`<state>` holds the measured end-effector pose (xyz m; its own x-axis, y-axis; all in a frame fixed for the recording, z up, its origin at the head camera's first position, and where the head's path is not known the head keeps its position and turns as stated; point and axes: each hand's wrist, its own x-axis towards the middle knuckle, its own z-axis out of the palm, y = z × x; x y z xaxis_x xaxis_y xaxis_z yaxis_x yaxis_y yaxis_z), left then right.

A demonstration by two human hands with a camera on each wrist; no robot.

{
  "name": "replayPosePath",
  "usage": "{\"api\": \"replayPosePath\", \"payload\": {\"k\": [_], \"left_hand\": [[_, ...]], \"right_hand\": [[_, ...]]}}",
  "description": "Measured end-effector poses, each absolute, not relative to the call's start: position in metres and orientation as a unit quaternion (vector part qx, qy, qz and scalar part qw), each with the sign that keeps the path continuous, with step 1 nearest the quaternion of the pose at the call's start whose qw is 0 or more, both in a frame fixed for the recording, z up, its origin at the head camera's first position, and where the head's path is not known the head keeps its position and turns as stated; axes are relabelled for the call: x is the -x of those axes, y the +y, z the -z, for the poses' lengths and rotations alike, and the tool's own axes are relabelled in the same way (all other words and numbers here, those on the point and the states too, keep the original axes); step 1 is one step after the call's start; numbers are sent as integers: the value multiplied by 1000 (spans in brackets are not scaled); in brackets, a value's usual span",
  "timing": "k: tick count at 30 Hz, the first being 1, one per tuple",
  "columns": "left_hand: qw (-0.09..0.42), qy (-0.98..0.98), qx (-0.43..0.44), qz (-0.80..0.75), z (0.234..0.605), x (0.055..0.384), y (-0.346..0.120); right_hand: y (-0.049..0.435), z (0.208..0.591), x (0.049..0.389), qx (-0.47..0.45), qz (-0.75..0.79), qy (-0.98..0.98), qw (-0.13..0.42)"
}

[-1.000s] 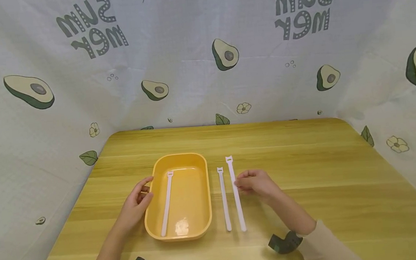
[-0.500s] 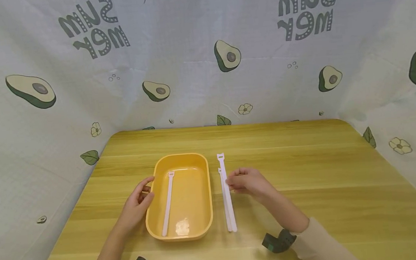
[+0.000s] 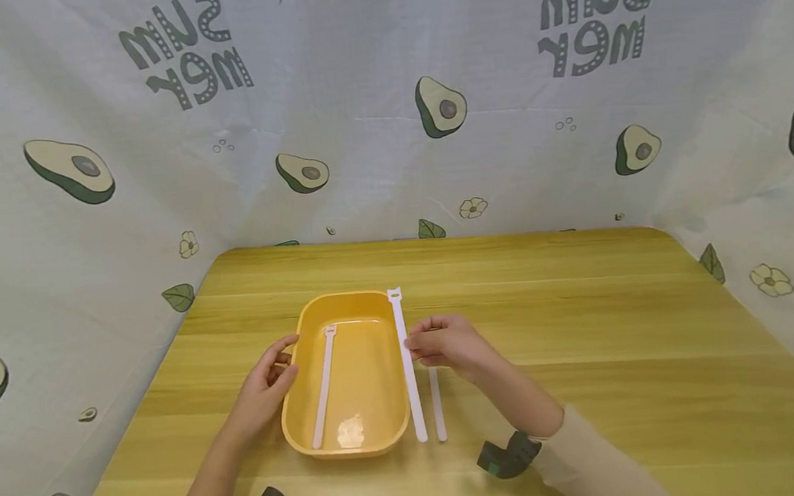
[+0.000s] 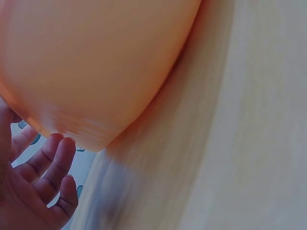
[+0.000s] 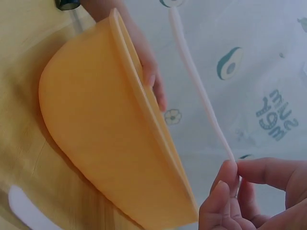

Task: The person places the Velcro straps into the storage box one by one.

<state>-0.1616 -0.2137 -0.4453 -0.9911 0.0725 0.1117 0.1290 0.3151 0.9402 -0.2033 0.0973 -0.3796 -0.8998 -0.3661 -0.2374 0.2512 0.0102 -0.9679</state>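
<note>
My right hand (image 3: 448, 343) pinches a long white cable tie (image 3: 411, 388) near its middle, between thumb and fingertips. In the head view this tie stands over the right rim of the yellow plastic basin (image 3: 358, 452); the right wrist view shows the strap (image 5: 199, 86) raised above the rim. My left hand (image 3: 260, 390) touches the basin's left side with thumb and index finger, its other fingers loosely bent outside the wall. Inside the basin lies another white cable tie (image 3: 324, 388). A further tie (image 3: 438, 406) rests on the table, its upper part hidden by my right hand.
The wooden table (image 3: 586, 302) extends to the right and behind the basin. A pale curtain (image 3: 372, 124) printed with avocados surrounds the table's back and sides. Dark devices (image 3: 507, 456) are worn on both wrists.
My right hand has carried the long cable tie leftward, past the tie on the table, up to the basin's right rim. My left hand has stayed at the basin's left side.
</note>
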Motion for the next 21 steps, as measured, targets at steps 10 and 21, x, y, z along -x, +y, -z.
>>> {"api": "replayPosePath", "payload": {"k": [10, 21], "left_hand": [[23, -807, 68, 586, 447, 163, -213], [25, -808, 72, 584, 447, 162, -215]], "right_hand": [[78, 382, 207, 23, 716, 659, 229], [57, 381, 209, 38, 725, 649, 227]]}}
